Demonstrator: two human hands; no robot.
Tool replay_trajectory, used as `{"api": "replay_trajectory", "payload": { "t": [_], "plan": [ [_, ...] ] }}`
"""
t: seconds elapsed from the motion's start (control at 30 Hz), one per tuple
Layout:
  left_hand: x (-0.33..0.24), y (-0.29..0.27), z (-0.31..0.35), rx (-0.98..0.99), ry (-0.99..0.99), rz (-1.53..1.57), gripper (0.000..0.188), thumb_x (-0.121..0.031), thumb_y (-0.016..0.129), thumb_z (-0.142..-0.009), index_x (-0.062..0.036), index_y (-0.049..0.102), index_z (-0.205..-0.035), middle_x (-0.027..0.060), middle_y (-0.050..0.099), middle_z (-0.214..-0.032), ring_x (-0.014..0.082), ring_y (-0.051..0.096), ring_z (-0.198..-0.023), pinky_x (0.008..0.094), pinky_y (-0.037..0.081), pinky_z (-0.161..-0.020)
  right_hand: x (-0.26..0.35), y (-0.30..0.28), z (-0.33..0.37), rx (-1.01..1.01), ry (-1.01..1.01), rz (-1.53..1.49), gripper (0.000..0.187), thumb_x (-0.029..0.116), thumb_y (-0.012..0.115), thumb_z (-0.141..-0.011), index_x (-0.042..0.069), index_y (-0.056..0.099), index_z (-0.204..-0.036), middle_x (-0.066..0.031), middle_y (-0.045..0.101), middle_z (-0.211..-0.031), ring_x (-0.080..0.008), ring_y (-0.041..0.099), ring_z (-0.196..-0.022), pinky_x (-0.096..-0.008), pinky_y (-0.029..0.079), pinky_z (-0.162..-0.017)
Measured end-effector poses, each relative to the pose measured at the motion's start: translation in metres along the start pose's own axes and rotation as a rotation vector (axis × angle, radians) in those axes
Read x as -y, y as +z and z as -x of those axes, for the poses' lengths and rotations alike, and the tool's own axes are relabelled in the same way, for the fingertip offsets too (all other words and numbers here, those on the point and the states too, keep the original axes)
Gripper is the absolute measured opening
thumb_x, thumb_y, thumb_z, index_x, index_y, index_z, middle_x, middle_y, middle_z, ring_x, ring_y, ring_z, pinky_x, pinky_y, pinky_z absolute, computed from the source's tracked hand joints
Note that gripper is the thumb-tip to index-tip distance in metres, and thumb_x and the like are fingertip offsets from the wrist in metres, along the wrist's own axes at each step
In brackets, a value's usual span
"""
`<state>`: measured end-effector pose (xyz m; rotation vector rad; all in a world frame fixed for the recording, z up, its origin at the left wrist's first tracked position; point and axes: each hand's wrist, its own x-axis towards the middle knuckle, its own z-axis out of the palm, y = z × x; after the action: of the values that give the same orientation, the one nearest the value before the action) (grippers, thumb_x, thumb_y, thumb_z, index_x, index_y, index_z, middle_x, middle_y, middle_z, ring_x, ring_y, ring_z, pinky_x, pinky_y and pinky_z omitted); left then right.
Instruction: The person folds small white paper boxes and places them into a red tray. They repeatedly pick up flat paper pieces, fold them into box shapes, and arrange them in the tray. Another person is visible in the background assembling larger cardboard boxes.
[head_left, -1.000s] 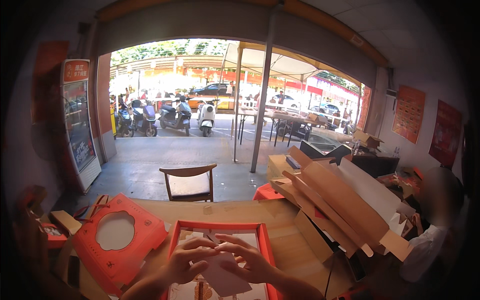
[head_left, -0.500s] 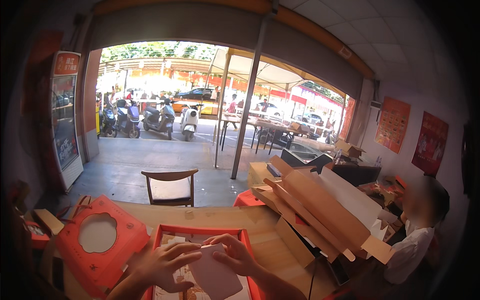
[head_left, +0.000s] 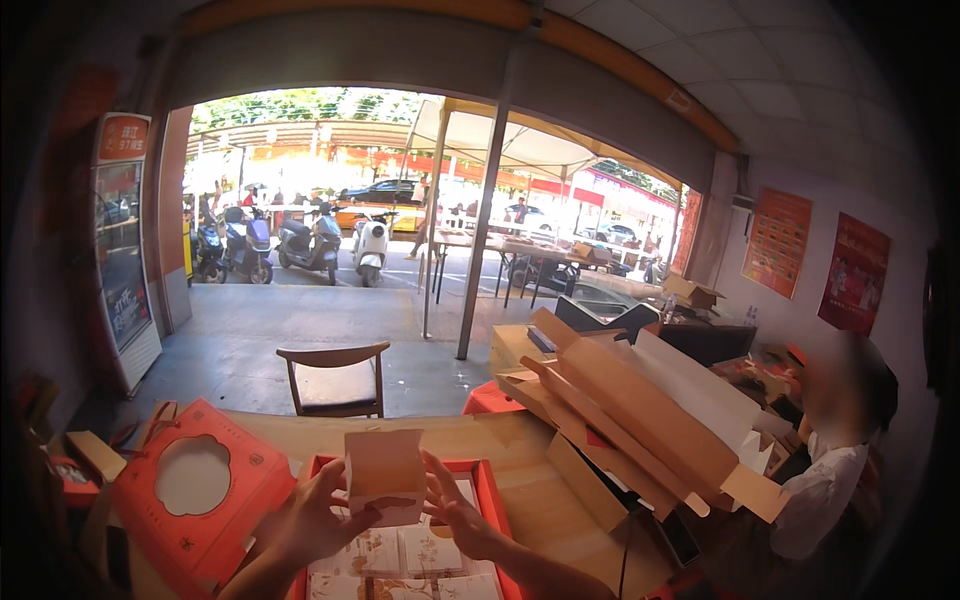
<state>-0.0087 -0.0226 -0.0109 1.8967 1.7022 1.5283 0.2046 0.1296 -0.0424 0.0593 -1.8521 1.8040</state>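
A small carton, its brown inner side facing me, is upright in front of me. My left hand grips it at its left side and lower edge, thumb across the front. My right hand is at the carton's right side with fingers apart; whether the fingertips touch it I cannot tell. Below both hands lies an open red gift box, holding several small white packs with a brown printed pattern. My forearms cover parts of its sides.
To the left lies a red carrying box lid with a scalloped window. Flattened cardboard cartons pile up on the table's right. A wooden chair stands beyond the table. A person in a white top is at far right.
The small carton has been raised and turned from its pale outside to its brown inside. My left hand now grips its left side; my right hand has shifted off its top.
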Motion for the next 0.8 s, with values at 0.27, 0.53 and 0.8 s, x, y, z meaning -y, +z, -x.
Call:
{"api": "replay_trajectory", "payload": {
  "t": [0.27,0.53,0.8],
  "plan": [
    [-0.007,0.004,0.015,-0.029,0.132,0.056,0.077,-0.008,0.083,-0.087,-0.0064,0.042,-0.152,0.0202,0.065,-0.126,0.0309,0.072,-0.105,0.0417,0.063,-0.08,0.028,0.024,0.006,-0.057,-0.213,0.579,0.082,0.012,0.072,-0.103,0.016,0.02,-0.166,-0.0204,0.036,-0.163,-0.0374,0.047,-0.148,-0.0468,0.06,-0.102],
    [-0.011,0.009,0.007,-0.204,0.502,-0.161,0.072,-0.014,0.09,-0.085,-0.0015,0.048,-0.142,0.0198,0.065,-0.117,0.0347,0.07,-0.099,0.0472,0.06,-0.084,0.034,0.018,0.006,0.03,-0.141,0.614,0.056,0.016,0.068,-0.105,0.011,0.044,-0.155,-0.0164,0.048,-0.152,-0.0302,0.059,-0.133,-0.0402,0.063,-0.089],
    [-0.025,-0.004,0.011,-0.18,0.462,-0.093,0.018,-0.014,0.068,-0.103,0.0025,0.074,-0.107,0.018,0.071,-0.104,0.0252,0.071,-0.089,0.0361,0.059,-0.078,0.017,0.019,0.011,0.011,-0.063,0.538,0.071,0.025,0.074,-0.101,0.011,0.037,-0.159,-0.0237,0.066,-0.13,-0.0396,0.071,-0.112,-0.0488,0.059,-0.088]
  ]
}}
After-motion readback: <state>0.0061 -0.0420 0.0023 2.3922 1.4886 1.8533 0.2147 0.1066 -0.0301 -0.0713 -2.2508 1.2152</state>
